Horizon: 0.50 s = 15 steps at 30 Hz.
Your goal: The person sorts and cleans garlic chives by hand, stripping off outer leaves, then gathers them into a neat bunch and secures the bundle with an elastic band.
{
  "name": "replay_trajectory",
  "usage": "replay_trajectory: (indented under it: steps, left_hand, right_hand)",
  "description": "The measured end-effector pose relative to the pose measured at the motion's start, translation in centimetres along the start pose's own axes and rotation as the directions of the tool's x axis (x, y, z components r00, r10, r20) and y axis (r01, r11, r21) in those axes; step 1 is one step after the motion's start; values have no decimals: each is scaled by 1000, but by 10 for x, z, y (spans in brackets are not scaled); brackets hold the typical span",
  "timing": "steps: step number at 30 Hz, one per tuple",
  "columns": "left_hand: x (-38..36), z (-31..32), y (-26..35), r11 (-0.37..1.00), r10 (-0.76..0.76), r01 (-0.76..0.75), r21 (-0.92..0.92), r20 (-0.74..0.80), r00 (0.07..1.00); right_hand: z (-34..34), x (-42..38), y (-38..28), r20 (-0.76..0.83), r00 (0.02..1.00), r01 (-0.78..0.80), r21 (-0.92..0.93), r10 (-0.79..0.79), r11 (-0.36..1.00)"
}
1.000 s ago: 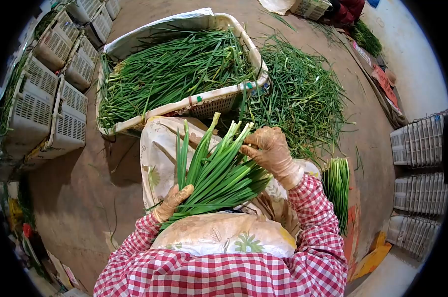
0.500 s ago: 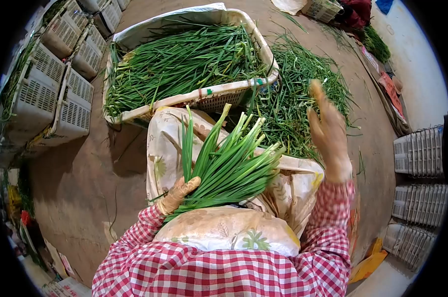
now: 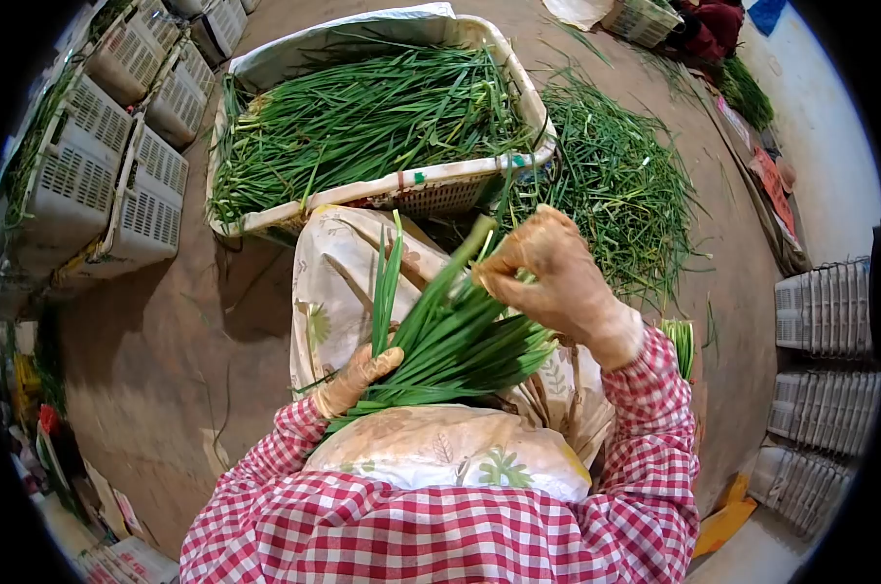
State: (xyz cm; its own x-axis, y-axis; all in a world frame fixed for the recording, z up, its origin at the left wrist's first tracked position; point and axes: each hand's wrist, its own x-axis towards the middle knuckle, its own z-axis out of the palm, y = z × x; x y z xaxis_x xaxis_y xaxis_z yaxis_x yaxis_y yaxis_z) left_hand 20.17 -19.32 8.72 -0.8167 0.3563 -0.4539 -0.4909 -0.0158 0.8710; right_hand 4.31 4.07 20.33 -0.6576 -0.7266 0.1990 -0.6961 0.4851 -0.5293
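A bunch of garlic chives (image 3: 455, 355) lies across my lap, its pale stem ends pointing away from me. My left hand (image 3: 358, 380), in a thin glove, is wrapped round the lower left side of the bunch, thumb on top. At the stem ends my right hand (image 3: 562, 277), also gloved, has its fingers closed in a pinch on some chives; its fingertips partly cover those stems. Under the bunch is a stained, leaf-patterned apron (image 3: 333, 258).
A large lined basket (image 3: 353, 195) of chives stands just ahead. Right of it, loose chive scraps (image 3: 620, 185) are heaped on the floor. Crates (image 3: 148, 195) are stacked at left, more crates (image 3: 820, 302) at right. Another bundle of chives (image 3: 681, 346) shows beside my right arm.
My right hand has come in from the right, where its fingers were spread, to the stem ends and closed there. My left hand keeps its hold on the bunch.
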Motion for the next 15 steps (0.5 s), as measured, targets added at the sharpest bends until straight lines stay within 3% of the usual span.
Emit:
replay_trajectory:
  steps: [1, 2, 3, 5, 6, 8, 10, 11, 12, 13, 14, 15]
  left_hand:
    - [2, 2, -2, 986, 31, -30, -163, 3, 1000]
    - [2, 3, -5, 945, 60, -56, -323, 2, 998]
    - [2, 4, -8, 943, 56, -52, -328, 3, 998]
    - [4, 3, -12, 852, 14, -6, -523, 11, 1000]
    - [4, 2, -14, 820, 17, 0, -573, 24, 1000]
    - [5, 0, -24, 791, 22, -7, -611, 16, 1000]
    - [2, 4, -21, 733, 8, -5, -680, 1, 1000]
    - [3, 3, -22, 729, 6, -2, -685, 3, 1000]
    - [2, 1, -24, 723, 29, -17, -691, 6, 1000]
    - [3, 1, -24, 720, 52, -29, -694, 12, 999]
    - [0, 4, -13, 703, 65, -46, -710, -1, 998]
    - [1, 4, -14, 707, 62, -37, -706, 10, 998]
  right_hand:
    - [-7, -5, -3, 4, 1000, -1, 0, 1, 1000]
    - [-16, -10, -6, -18, 1000, -10, 127, 12, 992]
    - [-28, -15, -7, -39, 999, -17, 252, 28, 967]
    - [-63, -33, 3, 60, 990, -141, 436, 127, 889]
    - [-60, -40, 0, -92, 938, -219, 590, 334, 777]
    - [-60, -60, 15, -293, 712, -200, 787, 638, 584]
    - [-43, -115, 70, -111, 606, -546, 661, 788, 514]
    - [-25, -138, 83, 92, 600, -729, 472, 794, 496]
    - [-7, -154, 82, 335, 645, -761, 205, 687, 615]
    - [10, -155, 63, 488, 766, -501, 47, 418, 864]
    - [45, -174, 75, 677, 664, -148, -299, 319, 943]
    - [67, -182, 67, 577, 804, -133, -65, 146, 989]
